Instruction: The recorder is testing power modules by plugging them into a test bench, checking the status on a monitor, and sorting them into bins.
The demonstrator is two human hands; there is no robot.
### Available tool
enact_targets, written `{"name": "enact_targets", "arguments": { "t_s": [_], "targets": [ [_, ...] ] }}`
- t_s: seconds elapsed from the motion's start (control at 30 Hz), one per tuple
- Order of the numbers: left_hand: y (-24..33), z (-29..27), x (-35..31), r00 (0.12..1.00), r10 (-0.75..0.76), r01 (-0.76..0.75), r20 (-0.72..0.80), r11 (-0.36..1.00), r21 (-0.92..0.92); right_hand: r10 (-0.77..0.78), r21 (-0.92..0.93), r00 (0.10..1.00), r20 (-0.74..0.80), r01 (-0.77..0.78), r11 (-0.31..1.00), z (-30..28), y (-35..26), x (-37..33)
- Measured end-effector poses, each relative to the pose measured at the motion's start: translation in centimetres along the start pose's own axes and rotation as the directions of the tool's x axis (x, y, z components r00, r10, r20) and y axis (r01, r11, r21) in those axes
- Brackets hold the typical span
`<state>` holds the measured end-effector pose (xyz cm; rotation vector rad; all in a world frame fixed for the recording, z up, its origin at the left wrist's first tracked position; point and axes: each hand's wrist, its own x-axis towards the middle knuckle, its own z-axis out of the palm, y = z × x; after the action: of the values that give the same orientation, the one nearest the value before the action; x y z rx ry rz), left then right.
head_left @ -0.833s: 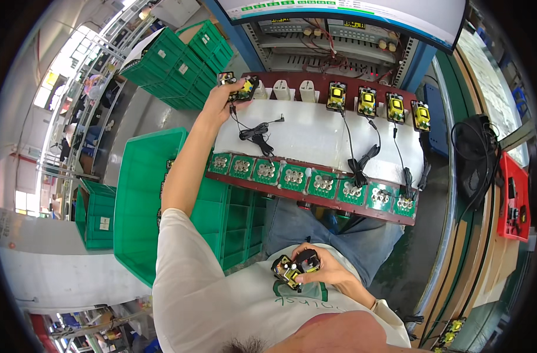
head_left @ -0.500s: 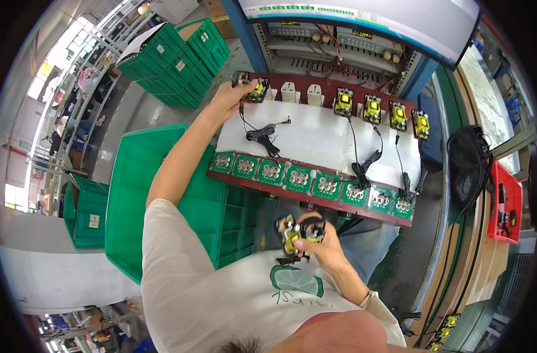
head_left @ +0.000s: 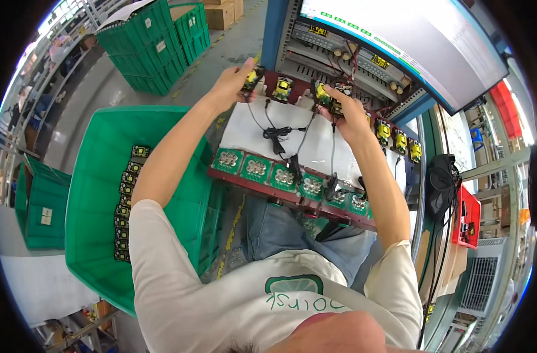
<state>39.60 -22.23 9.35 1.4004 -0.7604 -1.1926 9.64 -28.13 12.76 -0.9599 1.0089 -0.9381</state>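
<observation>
My left hand (head_left: 230, 88) grips a small bare power adapter circuit board (head_left: 252, 77) with a yellow transformer, at the left end of a dark red test fixture (head_left: 268, 189). My right hand (head_left: 352, 116) reaches to the row's middle, its fingers closed on another adapter board (head_left: 322, 92); how far that board sits in a socket is hidden. Between the hands stand a seated board (head_left: 283, 89) and a white socket (head_left: 306, 101). More boards (head_left: 400, 140) stand at the right. Black cords (head_left: 276, 136) trail over the white top (head_left: 233, 129) towards green contact boards (head_left: 256, 168).
A large green bin (head_left: 86, 229) at left holds a column of adapter boards (head_left: 122, 222). Stacked green crates (head_left: 140, 50) stand behind. A monitor (head_left: 409, 41) overhangs the instrument rack (head_left: 339, 47). At right are a black bag (head_left: 442, 179) and a red tray (head_left: 469, 217).
My right hand has risen from near my body to the socket row with its adapter board. My left hand stays at the row's left end. The view has shifted, showing more of the bin.
</observation>
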Motion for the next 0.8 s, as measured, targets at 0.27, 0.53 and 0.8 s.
{"name": "enact_targets", "arguments": {
  "t_s": [0.27, 0.53, 0.8],
  "targets": [
    [-0.3, 0.2, -0.1, 0.992, 0.103, -0.098, 0.079, 0.993, -0.068, 0.067, 0.003, 0.998, 0.022, -0.067, 0.998, 1.1, 1.6, 2.0],
    [-0.7, 1.2, 0.9, 0.999, 0.047, -0.049, 0.027, 0.996, 0.081, 0.022, -0.138, 0.999, 0.025, -0.018, 0.990, 1.7, 2.7, 1.7],
    [-1.2, 0.7, -0.5, 0.983, 0.175, -0.167, -0.063, 0.979, 0.117, -0.383, -0.928, 0.898, 0.215, 0.310, 0.206, -0.3, -2.4, -1.2]
  ]
}}
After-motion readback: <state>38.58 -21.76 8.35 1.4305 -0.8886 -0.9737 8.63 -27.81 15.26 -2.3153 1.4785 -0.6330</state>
